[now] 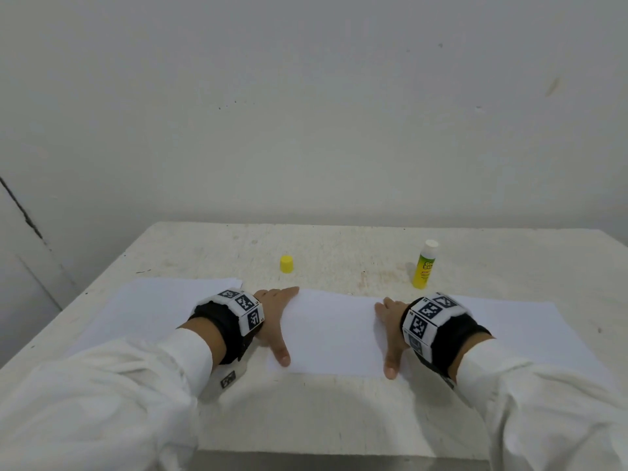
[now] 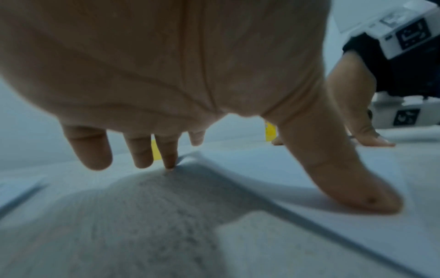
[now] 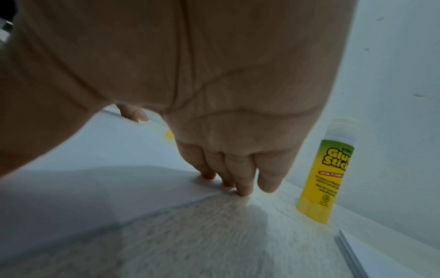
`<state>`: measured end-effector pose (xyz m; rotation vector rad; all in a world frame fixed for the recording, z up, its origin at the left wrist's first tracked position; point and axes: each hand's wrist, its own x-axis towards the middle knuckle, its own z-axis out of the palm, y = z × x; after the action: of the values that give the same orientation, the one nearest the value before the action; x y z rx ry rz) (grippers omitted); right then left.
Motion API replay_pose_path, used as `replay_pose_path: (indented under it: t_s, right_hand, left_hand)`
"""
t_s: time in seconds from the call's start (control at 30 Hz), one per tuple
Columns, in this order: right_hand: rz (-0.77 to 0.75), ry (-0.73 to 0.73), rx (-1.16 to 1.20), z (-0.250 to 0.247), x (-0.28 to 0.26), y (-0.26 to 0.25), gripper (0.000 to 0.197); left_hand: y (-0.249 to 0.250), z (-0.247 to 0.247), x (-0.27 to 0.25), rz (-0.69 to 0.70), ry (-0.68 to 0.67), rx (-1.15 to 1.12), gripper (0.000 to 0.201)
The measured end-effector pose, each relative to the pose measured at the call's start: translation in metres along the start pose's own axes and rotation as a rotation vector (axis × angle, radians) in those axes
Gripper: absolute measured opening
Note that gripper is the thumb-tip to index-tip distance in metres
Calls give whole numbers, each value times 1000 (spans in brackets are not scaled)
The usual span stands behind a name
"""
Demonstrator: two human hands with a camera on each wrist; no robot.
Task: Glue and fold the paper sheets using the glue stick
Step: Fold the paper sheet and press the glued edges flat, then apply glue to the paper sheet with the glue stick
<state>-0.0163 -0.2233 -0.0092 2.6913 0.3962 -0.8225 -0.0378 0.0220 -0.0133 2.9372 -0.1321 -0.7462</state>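
Observation:
A white paper sheet (image 1: pixel 331 331) lies in the middle of the table, seemingly folded, with a raised edge in the left wrist view (image 2: pixel 273 175). My left hand (image 1: pixel 275 317) presses flat on its left edge, fingers straight and thumb spread toward me (image 2: pixel 238 105). My right hand (image 1: pixel 387 334) presses flat on its right edge, its fingertips (image 3: pixel 240 188) at the sheet's far corner (image 3: pixel 95 178). The glue stick (image 1: pixel 424 265) stands upright and uncapped behind the right hand (image 3: pixel 326 175). Its yellow cap (image 1: pixel 286 264) sits apart, behind the left hand.
More white paper (image 1: pixel 153 311) lies under and left of my left arm. Another stack (image 1: pixel 509 321) lies to the right, its edge visible in the right wrist view (image 3: pixel 381 259). The worn white table (image 1: pixel 339 246) ends at a wall behind.

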Motion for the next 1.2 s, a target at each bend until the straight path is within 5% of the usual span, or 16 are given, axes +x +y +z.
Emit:
replay_pose_path:
  t_s: [0.1,0.3,0.43,0.53,0.8,0.93,1.03,1.1,1.2]
  right_hand:
    - [4,15,2,3,2,1,139]
    - [-33,-65,96,-7,-21,-2,122]
    - [-76,-4,123,-8,-23,-5,94]
    - [-55,33,158,-11,-18,-6,90]
    - [-32,21,199,-32,5,-12,69]
    - [-45,44,183,-44,18,-17,58]
    - [-42,40,183,-51,28,-21,58]
    - [-31,48,184,-54,35,-22,57]
    - [-39,58,177,-57,36,-22,55]
  left_hand:
    - [2,-5,-5,-35,39,-245,128]
    - [-1,-8,-11,-66,16,-477,57]
    - [7,-14,4,-78,108,-608,52]
    - [21,-21,23,-111,125,-676,58]
    - [41,-40,71,-207,152,-339,68]
    - [37,-40,104,-286,97,-137,31]
    - [-11,5,245,-351,-21,30,32]
    - [-20,15,291,-300,70,140,48]
    - [29,-35,147,-319,29,109,42]
